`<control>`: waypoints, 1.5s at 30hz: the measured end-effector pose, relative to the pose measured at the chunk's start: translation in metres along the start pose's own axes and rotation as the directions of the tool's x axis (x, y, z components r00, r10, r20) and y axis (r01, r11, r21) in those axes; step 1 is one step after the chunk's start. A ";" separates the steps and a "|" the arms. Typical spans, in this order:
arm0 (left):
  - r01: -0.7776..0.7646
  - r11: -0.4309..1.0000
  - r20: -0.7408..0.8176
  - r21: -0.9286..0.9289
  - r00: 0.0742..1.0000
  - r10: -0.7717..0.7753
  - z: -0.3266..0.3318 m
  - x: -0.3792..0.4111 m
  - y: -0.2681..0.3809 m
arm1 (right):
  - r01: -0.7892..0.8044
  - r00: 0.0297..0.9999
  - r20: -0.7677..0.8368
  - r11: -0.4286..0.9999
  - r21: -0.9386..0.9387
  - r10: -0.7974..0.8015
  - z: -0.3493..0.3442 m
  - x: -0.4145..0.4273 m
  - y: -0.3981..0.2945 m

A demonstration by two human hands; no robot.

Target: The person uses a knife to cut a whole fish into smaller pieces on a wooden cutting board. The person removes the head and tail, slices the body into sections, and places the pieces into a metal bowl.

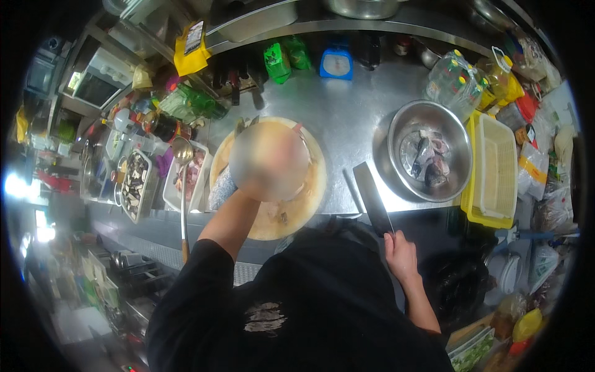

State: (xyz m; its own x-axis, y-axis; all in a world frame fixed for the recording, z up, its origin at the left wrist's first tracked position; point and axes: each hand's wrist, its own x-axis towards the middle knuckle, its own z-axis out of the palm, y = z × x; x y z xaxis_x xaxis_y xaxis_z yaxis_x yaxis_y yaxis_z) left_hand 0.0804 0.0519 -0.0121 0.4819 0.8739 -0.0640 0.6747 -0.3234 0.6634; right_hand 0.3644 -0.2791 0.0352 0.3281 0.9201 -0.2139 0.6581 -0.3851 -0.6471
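Note:
My right hand grips a cleaver by its handle, its broad blade pointing away from me over the counter's front edge. My left forearm reaches to a round cutting board; a round blurred patch covers my left hand, so its fingers and anything in them are hidden. Beside the patch, a piece of fish with speckled grey skin lies on the board's left part. Small scraps lie near the front of the board. To the right, a steel bowl holds several cut fish pieces.
A yellow basket stands right of the bowl. Left of the board are a white tray of raw meat, a long-handled ladle and a tray of dark chopped food. A blue scale and green packages stand at the back.

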 end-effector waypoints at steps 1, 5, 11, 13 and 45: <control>-0.055 0.997 -0.035 0.050 0.998 0.057 0.002 -0.001 -0.002 | 0.013 1.000 0.001 1.000 -0.006 -0.013 0.000 0.003 0.002; -0.115 0.988 -0.094 0.105 0.988 0.125 0.005 -0.011 0.011 | 0.059 0.998 0.032 0.997 -0.059 -0.057 -0.004 0.016 0.000; 0.034 0.987 0.008 0.155 0.999 -0.036 -0.001 -0.024 0.010 | 0.088 0.996 0.008 0.995 -0.054 -0.088 -0.002 0.023 0.000; 0.053 0.999 -0.077 0.000 0.996 -0.053 0.003 -0.028 0.008 | 0.088 0.996 0.004 0.995 -0.047 -0.088 0.001 0.023 0.002; 0.245 0.718 0.091 -0.652 0.965 -0.247 -0.041 -0.124 0.135 | 0.192 0.974 -0.016 0.788 0.585 -0.225 0.030 0.094 -0.150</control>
State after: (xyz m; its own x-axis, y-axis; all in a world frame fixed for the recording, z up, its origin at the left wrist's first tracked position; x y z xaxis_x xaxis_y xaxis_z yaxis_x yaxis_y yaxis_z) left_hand 0.0884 -0.0853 0.1160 0.3490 0.8901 -0.2931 0.2381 0.2182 0.9464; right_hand 0.2757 -0.1323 0.0901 0.1824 0.9819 -0.0505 0.1854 -0.0848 -0.9790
